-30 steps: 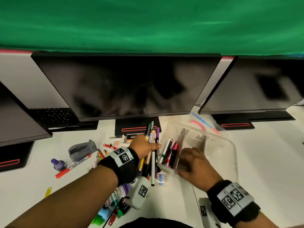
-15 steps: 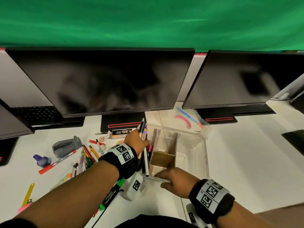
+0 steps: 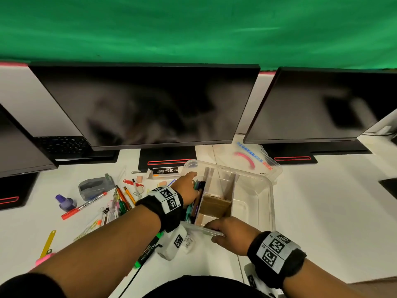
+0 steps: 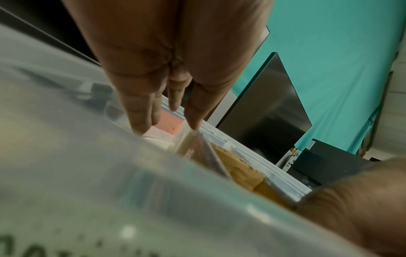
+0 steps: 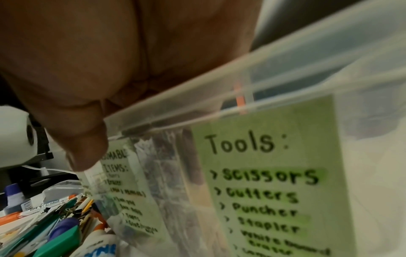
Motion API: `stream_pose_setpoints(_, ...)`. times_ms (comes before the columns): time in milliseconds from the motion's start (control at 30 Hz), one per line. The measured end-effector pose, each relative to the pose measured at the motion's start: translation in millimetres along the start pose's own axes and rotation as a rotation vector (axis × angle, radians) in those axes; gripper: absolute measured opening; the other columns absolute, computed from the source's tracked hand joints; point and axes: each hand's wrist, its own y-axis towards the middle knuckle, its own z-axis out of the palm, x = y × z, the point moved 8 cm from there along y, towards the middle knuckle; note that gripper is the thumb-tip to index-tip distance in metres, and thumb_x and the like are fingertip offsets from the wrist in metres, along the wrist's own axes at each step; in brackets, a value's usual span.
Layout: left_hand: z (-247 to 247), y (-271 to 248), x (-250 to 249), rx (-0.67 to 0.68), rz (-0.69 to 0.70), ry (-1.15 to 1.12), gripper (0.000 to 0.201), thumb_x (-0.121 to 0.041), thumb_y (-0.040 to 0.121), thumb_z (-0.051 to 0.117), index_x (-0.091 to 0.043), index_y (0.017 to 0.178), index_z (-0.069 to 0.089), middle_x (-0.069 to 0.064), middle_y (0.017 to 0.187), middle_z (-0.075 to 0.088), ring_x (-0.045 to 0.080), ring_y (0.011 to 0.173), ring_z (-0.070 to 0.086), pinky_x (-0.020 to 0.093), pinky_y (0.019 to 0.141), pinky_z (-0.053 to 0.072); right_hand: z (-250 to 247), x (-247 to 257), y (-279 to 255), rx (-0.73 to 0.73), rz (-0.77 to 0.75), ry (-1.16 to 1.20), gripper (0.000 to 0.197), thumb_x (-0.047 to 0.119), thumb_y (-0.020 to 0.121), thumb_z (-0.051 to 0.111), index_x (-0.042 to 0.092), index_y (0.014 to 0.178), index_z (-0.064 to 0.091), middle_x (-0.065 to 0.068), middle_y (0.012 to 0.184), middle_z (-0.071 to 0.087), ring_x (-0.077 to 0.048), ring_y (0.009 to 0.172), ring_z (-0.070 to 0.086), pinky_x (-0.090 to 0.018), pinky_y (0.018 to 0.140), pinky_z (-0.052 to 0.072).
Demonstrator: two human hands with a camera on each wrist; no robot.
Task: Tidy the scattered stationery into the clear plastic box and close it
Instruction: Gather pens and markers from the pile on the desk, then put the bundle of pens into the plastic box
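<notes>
Your right fingers [image 3: 217, 225] curled over the near rim of the clear plastic box [image 3: 255, 211], thumb under the lip; your right hand [image 3: 233, 236] was grasping that near wall. In the right wrist view the thumb pressed the rim just above a green label [image 5: 274, 173] reading "Tools:", stuck on the box wall.

Your left hand [image 3: 187, 188] reached into the box's left compartment. The left wrist view showed the fingers [image 4: 140, 111] extended and slightly apart, released, tips down among the pens [image 3: 196, 190]; whether they touched a pen, cannot tell.

The box sat on the white desk [image 3: 322, 211], near-centre, open, with brown cardboard dividers [image 3: 214, 206] inside. The right compartment showed only bare floor.

Left of the box: scattered pens and pencils [image 3: 122, 201], a red pen [image 3: 83, 206], a purple-capped bottle [image 3: 64, 203], a grey stapler [image 3: 96, 186], a yellow strip [image 3: 48, 244] nearest you.

Beyond the box, right: the clear lid [image 3: 253, 160], lying flat. Farthest: dark monitors [image 3: 150, 108] and a green backdrop [image 3: 193, 26].
</notes>
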Motion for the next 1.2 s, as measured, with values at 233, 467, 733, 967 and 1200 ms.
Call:
stream_pose_setpoints(233, -33.4, -9.1, 13.1, -0.177, 0.098, -0.175, 0.032, -0.003, 0.089, 0.05, -0.017, 0.116, 0.06, -0.001, 0.119, 0.063, 0.014, 0.106, 0.059, 0.022, 0.091, 0.044, -4.2, -1.5, 3.3, -0.001, 0.005, -0.002, 0.032, 0.023, 0.093, 0.052, 0.024, 0.124, 0.058, 0.003, 0.118, 0.065, -0.013, 0.096, 0.056, -0.02, 0.078, 0.036)
stream_pose_setpoints(467, -69.3, -20.5, 74.6, -0.238, 0.027, -0.197, 0.02, -0.008, 0.087, 0.058, -0.016, 0.104, 0.065, -0.005, 0.097, 0.062, 0.013, 0.089, 0.058, 0.028, 0.084, 0.049, -33.6, 15.9, 18.4, -0.051, 0.127, -0.268, 0.04, 0.042, 0.083, 0.059, 0.025, 0.119, 0.058, -0.001, 0.113, 0.065, -0.02, 0.1, 0.061, -0.028, 0.079, 0.048)
stream_pose_setpoints(733, -91.1, -37.2, 175.2, -0.129, -0.073, -0.004, 0.023, -0.009, 0.087, 0.06, -0.007, 0.109, 0.065, 0.007, 0.112, 0.066, 0.022, 0.105, 0.062, 0.026, 0.091, 0.047, -69.8, 94.1, 65.9, -0.241, 0.112, -0.144, 0.019, 0.032, 0.089, 0.054, 0.02, 0.102, 0.063, -0.001, 0.104, 0.065, -0.019, 0.098, 0.059, -0.027, 0.08, 0.046)
stream_pose_setpoints(967, -96.7, -50.9, 236.7, 0.007, -0.097, 0.127, 0.027, -0.012, 0.09, 0.054, -0.014, 0.116, 0.06, -0.001, 0.112, 0.061, 0.018, 0.11, 0.059, 0.018, 0.087, 0.042, 2.9, 139.7, 127.5, -0.139, 0.048, -0.142, 0.022, 0.014, 0.091, 0.046, 0.008, 0.102, 0.065, -0.012, 0.107, 0.066, -0.027, 0.1, 0.061, -0.032, 0.081, 0.048)
stream_pose_setpoints(1200, -91.4, -57.8, 271.9, 0.125, -0.057, 0.326, 0.033, -0.022, 0.09, 0.054, -0.027, 0.123, 0.056, -0.001, 0.127, 0.057, 0.018, 0.116, 0.055, 0.03, 0.101, 0.044, 66.6, 113.4, 159.3, 0.07, 0.296, -0.429, 0.032, 0.003, 0.094, 0.036, 0.003, 0.121, 0.053, -0.016, 0.128, 0.056, -0.03, 0.119, 0.055, -0.038, 0.098, 0.046)
